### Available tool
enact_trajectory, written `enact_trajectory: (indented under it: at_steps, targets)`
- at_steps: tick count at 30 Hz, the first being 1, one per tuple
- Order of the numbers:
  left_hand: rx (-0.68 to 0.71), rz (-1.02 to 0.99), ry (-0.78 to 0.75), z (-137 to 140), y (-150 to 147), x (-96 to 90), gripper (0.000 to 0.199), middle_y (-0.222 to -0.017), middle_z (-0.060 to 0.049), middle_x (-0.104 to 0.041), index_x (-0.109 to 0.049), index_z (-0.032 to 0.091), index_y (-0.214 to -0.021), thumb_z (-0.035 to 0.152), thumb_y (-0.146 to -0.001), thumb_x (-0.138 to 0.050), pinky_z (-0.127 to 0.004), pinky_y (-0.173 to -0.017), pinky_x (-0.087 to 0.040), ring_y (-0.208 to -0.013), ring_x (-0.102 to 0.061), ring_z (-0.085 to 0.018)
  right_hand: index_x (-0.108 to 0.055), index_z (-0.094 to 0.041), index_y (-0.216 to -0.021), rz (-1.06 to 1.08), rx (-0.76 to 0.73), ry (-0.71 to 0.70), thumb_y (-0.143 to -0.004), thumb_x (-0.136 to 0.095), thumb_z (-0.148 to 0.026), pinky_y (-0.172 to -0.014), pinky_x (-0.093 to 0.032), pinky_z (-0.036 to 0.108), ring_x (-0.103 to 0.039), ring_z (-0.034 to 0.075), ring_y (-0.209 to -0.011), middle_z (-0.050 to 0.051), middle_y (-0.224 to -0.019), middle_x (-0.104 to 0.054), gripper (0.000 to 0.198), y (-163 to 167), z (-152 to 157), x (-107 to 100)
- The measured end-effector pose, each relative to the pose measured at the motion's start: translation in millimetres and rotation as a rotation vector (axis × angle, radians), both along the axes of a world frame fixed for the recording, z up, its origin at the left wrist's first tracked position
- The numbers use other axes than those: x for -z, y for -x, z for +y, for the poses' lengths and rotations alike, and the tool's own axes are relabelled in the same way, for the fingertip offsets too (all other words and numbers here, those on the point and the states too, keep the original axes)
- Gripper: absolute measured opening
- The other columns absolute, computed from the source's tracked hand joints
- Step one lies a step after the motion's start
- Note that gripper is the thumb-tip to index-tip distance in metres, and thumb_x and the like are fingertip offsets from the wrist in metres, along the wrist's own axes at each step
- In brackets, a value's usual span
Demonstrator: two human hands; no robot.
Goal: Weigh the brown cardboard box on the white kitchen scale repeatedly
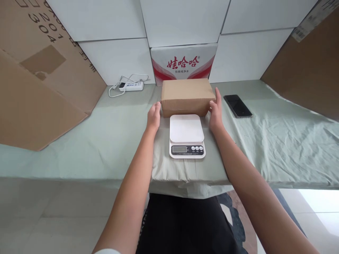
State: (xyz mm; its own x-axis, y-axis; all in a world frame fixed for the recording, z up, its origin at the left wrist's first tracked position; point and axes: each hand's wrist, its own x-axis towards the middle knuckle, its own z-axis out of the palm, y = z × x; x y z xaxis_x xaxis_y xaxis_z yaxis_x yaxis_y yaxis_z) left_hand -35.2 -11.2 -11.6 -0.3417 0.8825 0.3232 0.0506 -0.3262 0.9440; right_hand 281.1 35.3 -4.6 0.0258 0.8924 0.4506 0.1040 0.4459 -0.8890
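A closed brown cardboard box (188,91) rests behind the kitchen scale, on the green cloth. My left hand (154,115) presses against its left side, thumb up at the front edge. On the opposite side my right hand (216,112) grips the front right corner, thumb at the front and a finger stretched along the side. Between my forearms lies the white digital kitchen scale (186,131), its plate bare. Its display looks blank, with several buttons beside it. Fingertips behind the box's sides are partly hidden.
A black phone (237,106) lies right of my right hand. At the back left is a white power strip (131,86) with a coiled cable. A printed white and red carton (184,62) stands behind the box. Large cardboard panels (53,91) flank the cloth-covered table (127,141).
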Motion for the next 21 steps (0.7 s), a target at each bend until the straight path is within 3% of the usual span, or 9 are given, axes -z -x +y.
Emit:
enact_trajectory:
  at_steps: [4, 9, 15, 21]
  targets:
    - [-0.092, -0.041, 0.064, -3.5, 12.2, -0.9, 0.085, -0.168, -0.021, -0.068, -0.074, 0.021, -0.145, 0.091, -0.098, -0.062, -0.050, -0.140, -0.044, -0.165, -0.060, -0.034, -0.029, -0.046, -0.183, 0.020, 0.067, 0.030, -0.096, -0.052, -0.090, -0.137, -0.044, 0.075, -0.040, 0.042, -0.174, 0.006, -0.187, -0.045, 0.100, -9.5, -4.2, -6.2]
    - [-0.025, -0.054, 0.064, -11.1, 3.8, -3.1, 0.092, -0.172, -0.021, -0.066, -0.075, 0.023, -0.147, 0.096, -0.095, -0.059, -0.052, -0.142, -0.046, -0.168, -0.059, -0.035, -0.035, -0.043, -0.181, 0.010, -0.022, 0.032, -0.088, -0.057, -0.097, -0.140, -0.041, 0.073, -0.039, 0.042, -0.175, 0.005, -0.191, -0.042, 0.110, -3.5, -8.9, -6.9]
    - [0.064, -0.039, 0.073, -17.3, -11.1, -7.9, 0.091, -0.164, -0.019, -0.074, -0.079, 0.023, -0.141, 0.098, -0.094, -0.057, -0.054, -0.138, -0.052, -0.164, -0.063, -0.038, -0.037, -0.038, -0.179, 0.032, -0.041, 0.037, -0.086, -0.064, -0.088, -0.147, -0.032, 0.070, -0.032, 0.038, -0.181, 0.006, -0.194, -0.036, 0.109, 6.5, -13.8, -4.6]
    - [0.107, -0.035, 0.101, -17.3, -12.4, -11.6, 0.094, -0.139, -0.019, -0.086, -0.082, 0.022, -0.133, 0.102, -0.090, -0.058, -0.055, -0.127, -0.061, -0.148, -0.075, -0.041, -0.040, -0.035, -0.178, 0.050, -0.012, 0.062, -0.086, -0.066, -0.084, -0.151, -0.028, 0.065, -0.034, 0.036, -0.180, 0.004, -0.193, -0.040, 0.108, 11.0, -13.4, -2.4]
